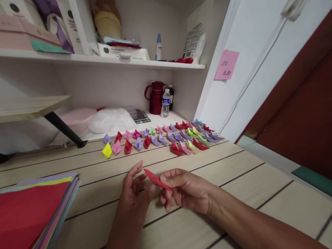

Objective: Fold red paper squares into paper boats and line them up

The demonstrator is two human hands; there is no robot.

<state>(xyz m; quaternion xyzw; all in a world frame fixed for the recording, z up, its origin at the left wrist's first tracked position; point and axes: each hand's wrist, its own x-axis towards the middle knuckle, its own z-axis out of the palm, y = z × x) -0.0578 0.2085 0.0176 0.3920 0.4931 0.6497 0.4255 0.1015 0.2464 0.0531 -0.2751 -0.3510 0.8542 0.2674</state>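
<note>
A small piece of folded red paper point(156, 180), narrow and pointed at its left end, is pinched between the thumb and fingers of my right hand point(185, 188). Just left of it is my left hand point(136, 190), its fingers apart and curved, with nothing in it that I can see. The paper's pointed tip lies close to the left fingers; whether they touch I cannot tell. Beyond both hands, several rows of small folded paper boats point(162, 138) in red, pink, purple, yellow and green stand on the slatted wooden table point(103, 176).
A stack of coloured paper sheets point(33, 207), red on top, lies at the near left. Behind the boats are a dark red jug point(156, 98), a water bottle point(165, 103) and a white plastic bag point(111, 120). A small wooden stand point(33, 105) rises at the left.
</note>
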